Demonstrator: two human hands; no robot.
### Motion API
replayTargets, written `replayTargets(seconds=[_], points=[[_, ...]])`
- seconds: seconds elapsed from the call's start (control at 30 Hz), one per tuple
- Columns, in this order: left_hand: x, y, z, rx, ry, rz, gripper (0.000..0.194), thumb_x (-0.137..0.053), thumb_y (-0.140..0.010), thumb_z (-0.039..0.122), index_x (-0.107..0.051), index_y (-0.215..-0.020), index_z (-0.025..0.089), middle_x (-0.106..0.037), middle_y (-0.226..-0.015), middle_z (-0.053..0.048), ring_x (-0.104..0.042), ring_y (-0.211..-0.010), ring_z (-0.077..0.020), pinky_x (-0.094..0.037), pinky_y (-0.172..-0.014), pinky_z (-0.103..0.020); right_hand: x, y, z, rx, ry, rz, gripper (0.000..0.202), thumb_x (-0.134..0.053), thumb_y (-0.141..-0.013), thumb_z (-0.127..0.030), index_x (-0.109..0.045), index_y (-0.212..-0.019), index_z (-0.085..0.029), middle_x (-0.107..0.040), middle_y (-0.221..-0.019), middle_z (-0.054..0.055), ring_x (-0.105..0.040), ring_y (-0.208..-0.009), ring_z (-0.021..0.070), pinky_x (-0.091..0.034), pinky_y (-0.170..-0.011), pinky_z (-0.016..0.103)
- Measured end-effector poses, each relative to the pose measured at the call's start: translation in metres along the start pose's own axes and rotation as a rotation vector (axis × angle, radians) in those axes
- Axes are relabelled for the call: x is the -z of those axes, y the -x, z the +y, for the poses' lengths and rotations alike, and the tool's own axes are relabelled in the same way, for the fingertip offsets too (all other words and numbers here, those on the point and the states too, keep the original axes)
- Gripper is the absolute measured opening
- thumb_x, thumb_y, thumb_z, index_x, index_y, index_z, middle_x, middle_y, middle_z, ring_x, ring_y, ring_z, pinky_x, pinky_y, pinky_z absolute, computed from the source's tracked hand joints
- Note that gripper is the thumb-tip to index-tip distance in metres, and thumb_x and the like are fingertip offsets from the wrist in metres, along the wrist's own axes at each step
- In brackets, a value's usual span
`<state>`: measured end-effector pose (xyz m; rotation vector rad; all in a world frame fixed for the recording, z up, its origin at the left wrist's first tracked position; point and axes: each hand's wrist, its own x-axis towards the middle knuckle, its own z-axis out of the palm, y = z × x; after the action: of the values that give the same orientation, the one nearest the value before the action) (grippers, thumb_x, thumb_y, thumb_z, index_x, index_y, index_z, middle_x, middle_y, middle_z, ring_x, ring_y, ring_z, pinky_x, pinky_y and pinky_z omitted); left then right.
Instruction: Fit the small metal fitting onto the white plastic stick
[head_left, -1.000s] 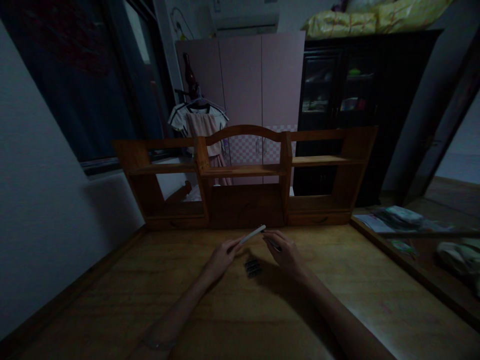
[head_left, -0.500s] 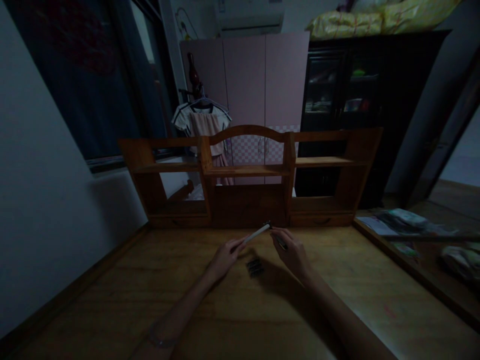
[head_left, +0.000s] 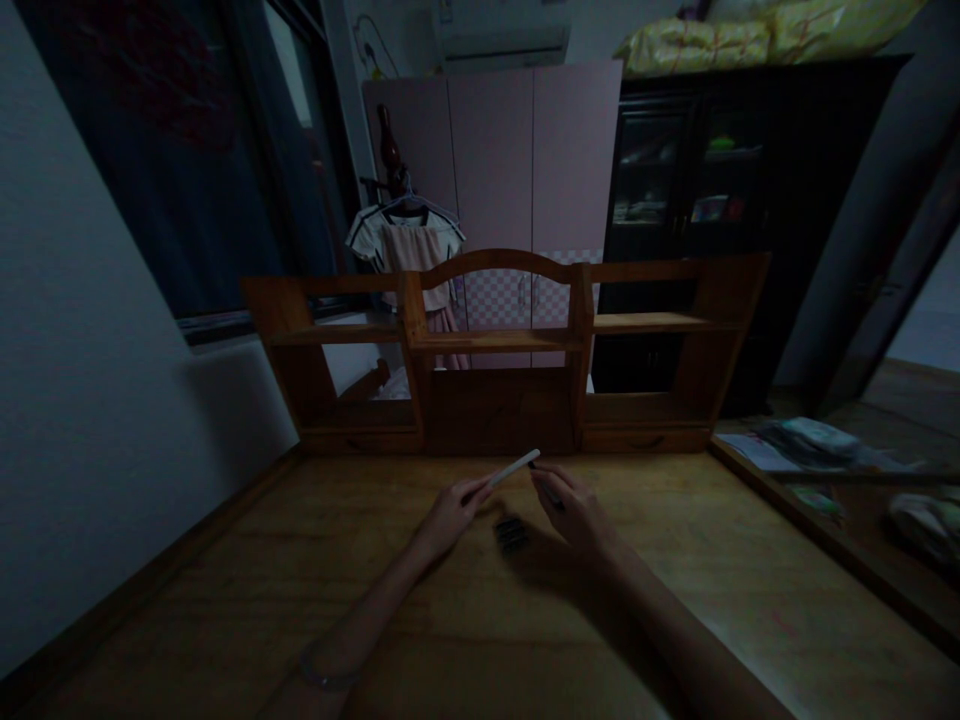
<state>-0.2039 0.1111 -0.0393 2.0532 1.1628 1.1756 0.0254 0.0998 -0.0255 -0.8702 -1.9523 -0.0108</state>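
One white bar [head_left: 516, 467] shows in the head view, held over the desk [head_left: 375, 610] and slanting away to the right, its near end pinched in the left hand [head_left: 448, 512], fingers closed on it. The right hand [head_left: 581, 512] is curled round a slim dark rod [head_left: 552, 494], whose tip lies just beside the bar's far end; whether they touch I cannot tell. Below, between the hands, small dark pieces [head_left: 511, 534] lie on the desk. I judge the bar light and stiff, since it juts straight from a pinch at one end; its smooth look suggests it may be slippery, and so thin a thing could bend or snap under a hard push. Best held near the left end, thumb over, fingers beneath
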Motion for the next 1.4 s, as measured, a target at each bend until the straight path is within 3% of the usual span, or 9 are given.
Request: replayTargets(seconds=[0.2, 0.4, 0.63, 0.9, 1.1, 1.4], points=[[-0.001, 0.001, 0.002, 0.006, -0.013, 0.023, 0.037, -0.046, -0.088, 0.039, -0.060, -0.118, 0.022, -0.062, -0.119, -0.002, -0.056, -0.111, -0.0205, -0.041, -0.097, -0.033, 0.003, -0.002, -0.004, -0.076, 0.024, 0.098, 0.024, -0.045, -0.090, -0.018, -0.059, -0.109, -0.023, -0.060, -0.114, 0.007, -0.060, -0.100, 0.0183, -0.049, -0.088, 0.031], [-0.001, 0.001, 0.001, -0.001, -0.048, 0.021, 0.036, -0.047, -0.088, 0.039, -0.060, -0.118, 0.024, -0.063, -0.117, -0.001, -0.057, -0.107, -0.0195, -0.042, -0.096, -0.032, 0.002, -0.002, -0.006, -0.044, -0.006, 0.011, 0.023, -0.045, -0.090, -0.018, -0.059, -0.108, -0.022, -0.061, -0.112, 0.006, -0.061, -0.097, 0.0181, -0.050, -0.085, 0.030], [-0.001, 0.001, 0.000, -0.002, -0.059, 0.023, 0.036, -0.046, -0.089, 0.039, -0.060, -0.118, 0.024, -0.062, -0.119, -0.001, -0.057, -0.109, -0.0197, -0.042, -0.096, -0.032, 0.007, -0.004, -0.006, -0.110, -0.011, 0.128, 0.021, -0.047, -0.089, -0.020, -0.060, -0.106, -0.023, -0.062, -0.109, 0.006, -0.060, -0.097, 0.0188, -0.049, -0.086, 0.031], [0.005, -0.002, -0.011, 0.038, -0.069, 0.152, 0.038, -0.047, -0.088, 0.039, -0.062, -0.116, 0.019, -0.065, -0.113, -0.004, -0.060, -0.104, -0.0208, -0.045, -0.093, -0.033, 0.011, -0.006, -0.002, -0.143, -0.036, 0.171, 0.021, -0.046, -0.089, -0.019, -0.060, -0.104, -0.022, -0.062, -0.107, 0.007, -0.060, -0.096, 0.0198, -0.048, -0.084, 0.032], [0.003, -0.001, -0.004, 0.035, -0.028, 0.077, 0.036, -0.048, -0.087, 0.037, -0.063, -0.114, 0.019, -0.065, -0.113, -0.003, -0.060, -0.104, -0.0202, -0.045, -0.093, -0.032, 0.010, -0.005, -0.005, -0.141, -0.042, 0.152, 0.020, -0.047, -0.090, -0.019, -0.060, -0.104, -0.022, -0.061, -0.108, 0.007, -0.060, -0.096, 0.0191, -0.049, -0.084, 0.032], [0.004, 0.000, 0.000, 0.031, -0.018, 0.070, 0.035, -0.049, -0.087, 0.037, -0.063, -0.114, 0.020, -0.065, -0.113, -0.003, -0.059, -0.105, -0.0201, -0.044, -0.095, -0.032, 0.012, -0.006, -0.009, -0.122, -0.042, 0.163, 0.021, -0.047, -0.089, -0.019, -0.061, -0.105, -0.023, -0.061, -0.108, 0.008, -0.060, -0.096, 0.0191, -0.049, -0.084, 0.032]])
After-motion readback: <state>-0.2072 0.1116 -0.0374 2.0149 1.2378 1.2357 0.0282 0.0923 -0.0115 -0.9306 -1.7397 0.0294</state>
